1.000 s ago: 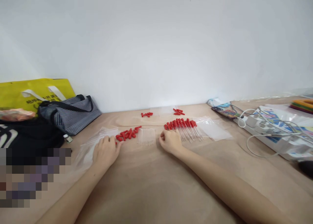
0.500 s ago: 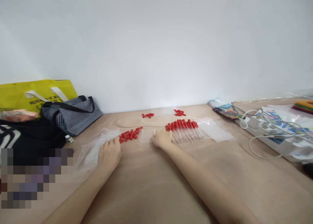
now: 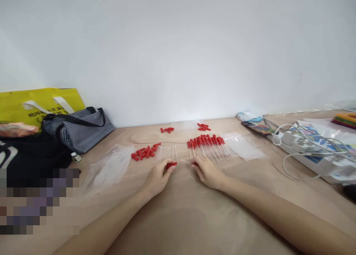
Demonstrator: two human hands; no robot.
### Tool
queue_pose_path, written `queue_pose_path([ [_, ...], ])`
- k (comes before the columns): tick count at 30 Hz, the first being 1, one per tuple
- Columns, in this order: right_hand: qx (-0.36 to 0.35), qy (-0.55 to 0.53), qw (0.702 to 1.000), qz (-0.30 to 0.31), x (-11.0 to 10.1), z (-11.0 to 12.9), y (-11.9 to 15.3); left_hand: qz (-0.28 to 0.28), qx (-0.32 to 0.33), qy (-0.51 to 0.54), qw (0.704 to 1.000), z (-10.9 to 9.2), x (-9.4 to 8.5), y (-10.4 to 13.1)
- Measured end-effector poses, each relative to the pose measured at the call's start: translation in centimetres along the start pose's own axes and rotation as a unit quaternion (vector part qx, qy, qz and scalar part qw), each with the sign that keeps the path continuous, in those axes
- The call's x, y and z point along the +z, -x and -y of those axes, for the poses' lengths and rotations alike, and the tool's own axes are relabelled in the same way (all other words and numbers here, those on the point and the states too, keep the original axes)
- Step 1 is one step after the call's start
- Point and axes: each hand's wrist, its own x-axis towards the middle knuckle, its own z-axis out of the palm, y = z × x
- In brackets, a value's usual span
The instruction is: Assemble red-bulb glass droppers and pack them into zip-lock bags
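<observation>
At a brown tabletop [image 3: 178, 214], we see two bare hands just apart from each other. The left hand [image 3: 157, 177] pinches a small red rubber-looking bulb [image 3: 171, 165] between thumb and fingers; the right hand [image 3: 208, 172] pinches a thin, clear, straw-like tube [image 3: 185, 162], its free end pointing left toward the bulb without touching it. What else those right fingers may cover, we cannot tell. Just beyond the left hand lies a row of bare clear tubes [image 3: 165, 151], with a loose heap of red bulbs [image 3: 144, 152] to its left; on the far side of the right hand, red-topped clear tubes [image 3: 208, 140] lie side by side. We judge that the slim tube, held by so little, could swivel or slip if its free end were pushed, and could bend or crack if pressed askew. The rounded bulb could pop loose and roll under too hard a squeeze. We note, too, that the right hand sits close enough to the red-topped row to knock it crooked with a careless swing, and the left could scatter the bare tubes.
</observation>
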Motion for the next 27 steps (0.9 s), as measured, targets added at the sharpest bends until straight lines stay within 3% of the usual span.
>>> queue_pose_path([
  [5, -0.039, -0.005, 0.999, -0.019, -0.7, -0.4, 1.3, 0.029, -0.026, 0.086, 0.996, -0.7, 1.3, -0.3],
  [11, -0.054, -0.005, 0.998, -0.017, -0.5, -0.1, 0.9, 0.032, -0.027, 0.112, 0.993, -0.8, 1.3, -0.2],
  [27, -0.102, 0.02, 0.995, 0.006, -0.5, 0.1, 1.0, 0.038, 0.027, 0.025, 0.999, -1.2, 0.8, 0.3],
])
